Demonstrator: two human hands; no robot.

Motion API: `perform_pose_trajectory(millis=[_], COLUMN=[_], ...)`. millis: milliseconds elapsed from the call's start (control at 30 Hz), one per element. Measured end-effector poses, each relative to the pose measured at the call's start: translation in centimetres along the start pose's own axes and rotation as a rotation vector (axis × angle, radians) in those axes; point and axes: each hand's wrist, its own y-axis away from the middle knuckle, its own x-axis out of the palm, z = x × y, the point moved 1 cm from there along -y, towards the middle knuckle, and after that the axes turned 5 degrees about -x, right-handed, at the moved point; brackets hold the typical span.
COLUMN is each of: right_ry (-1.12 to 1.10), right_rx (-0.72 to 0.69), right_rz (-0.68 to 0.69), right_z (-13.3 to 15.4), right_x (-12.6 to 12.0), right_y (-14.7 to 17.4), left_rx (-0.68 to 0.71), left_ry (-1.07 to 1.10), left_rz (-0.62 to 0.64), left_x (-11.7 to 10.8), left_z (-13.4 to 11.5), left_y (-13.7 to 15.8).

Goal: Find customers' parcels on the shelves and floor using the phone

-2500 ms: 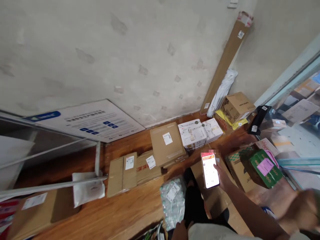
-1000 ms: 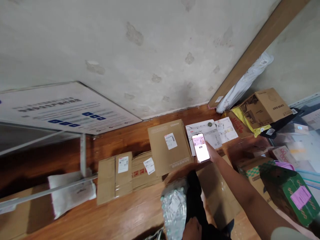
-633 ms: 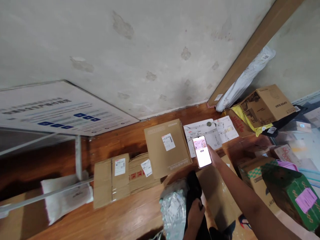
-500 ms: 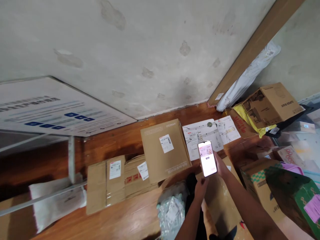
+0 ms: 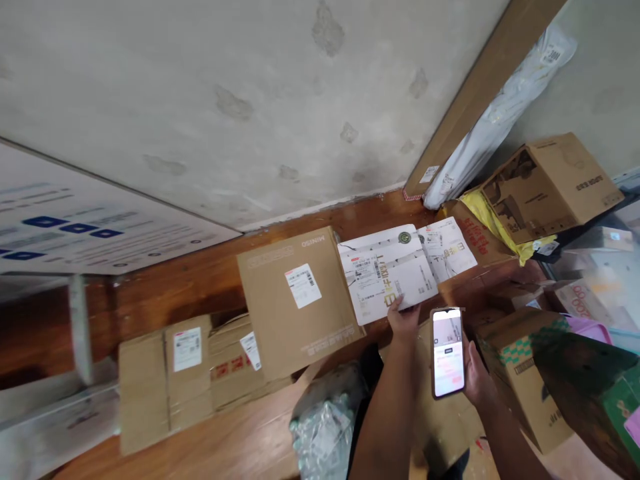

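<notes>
In my right hand (image 5: pixel 479 375) is a smartphone (image 5: pixel 447 353), its lit screen facing me and showing a camera picture at the top. My left hand (image 5: pixel 404 319) grips the near edge of a flat white parcel box (image 5: pixel 395 267), which carries a label, gold lettering and a dark round mark. That box overlaps a second white box (image 5: pixel 450 250) of similar print on its right. To its left lies a brown MINISO carton (image 5: pixel 300 340) with a white label.
Labelled brown cartons (image 5: pixel 145 380) line the floor at left. Bottles in clear plastic (image 5: pixel 323 437) stand near my feet. A long carton (image 5: pixel 470 87) and a white wrapped roll (image 5: pixel 500 120) lean on the wall. More boxes (image 5: pixel 520 380) crowd the right, with a green one (image 5: pixel 590 387) among them.
My left hand has left the phone and taken hold of the white box's near edge. The phone, now in my right hand alone, has moved right and nearer. The view has shifted right.
</notes>
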Motion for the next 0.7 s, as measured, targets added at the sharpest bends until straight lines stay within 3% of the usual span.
perform_pose_trajectory(millis=[200,333,533,700], right_ry=[0.007,0.031,0.077,0.101], right_rx=[-0.014,-0.025,0.012,0.048], right_rz=[-0.015,-0.045,0.070,0.153], right_z=[-1.3,-1.7,-2.0,-2.4], right_x=[-1.7,-2.3,-1.6,-1.3], right_y=[0.7,1.2,2.6,4.0], left_rx=[-0.040,0.022,0.023,-0.014], left_ry=[0.064,0.096,0.131,0.146], left_rz=[-0.078,-0.194,-0.261,-0.241], left_x=[-0.2,-0.5,-1.6,-1.5], left_z=[1.3,2.3,1.7,0.9], left_y=[-0.2,-0.7,-0.8,-1.2])
